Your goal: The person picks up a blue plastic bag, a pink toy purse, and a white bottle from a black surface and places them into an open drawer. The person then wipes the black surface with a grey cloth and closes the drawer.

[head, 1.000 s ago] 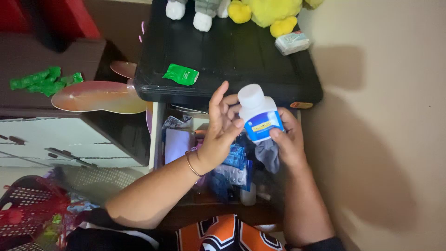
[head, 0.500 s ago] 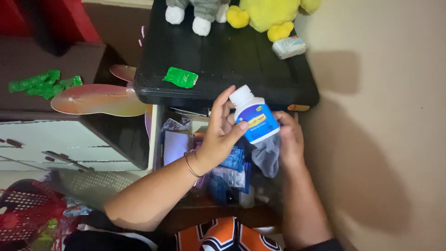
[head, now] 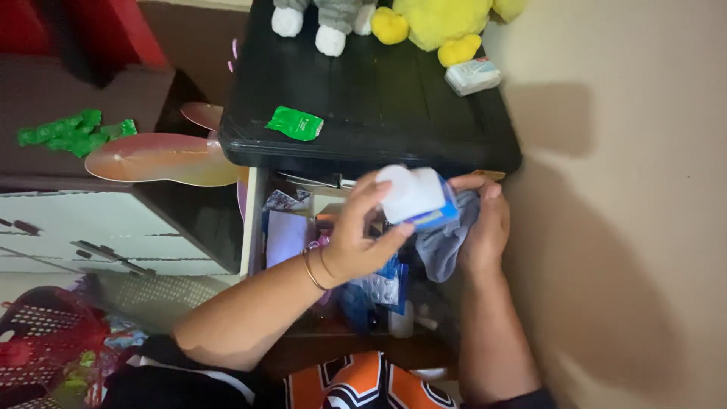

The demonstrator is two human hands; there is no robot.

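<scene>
Half a second back the white bottle (head: 413, 195) stood with its cap up and its blue label facing me; now it lies tipped over and blurred between my hands, the label turned toward my right side.

Far to the left of my fingers, green wrappers (head: 72, 131) lie on a dark shelf, and a red basket (head: 45, 341) sits low by my elbow. Nearer, a pinkish butterfly-shaped board (head: 163, 157) pokes out beside the black cabinet top (head: 394, 91), where a green sachet (head: 295, 123) rests just above my left fingertips.

My left hand (head: 356, 231) is curled around the bottle's near side, thumb under it and fingers over its pale end, holding it. Beneath that hand the open drawer (head: 291, 227) is crowded with blister packs (head: 379, 284) and papers.

My right hand (head: 485, 227) is wrapped in a grey cloth (head: 447, 242) and pressed against the bottle's far side, fingers closed over cloth and bottle together. Beyond my right fingers, up on the cabinet, sit a small white box (head: 475, 76) and the feet of a yellow plush toy (head: 439, 23) and a grey one (head: 326, 19).

As I judge it, the bottle is out of the drawer and partway through being wiped all round; the cloth has yet to reach the cap end, and the bottle is not yet set down anywhere.
</scene>
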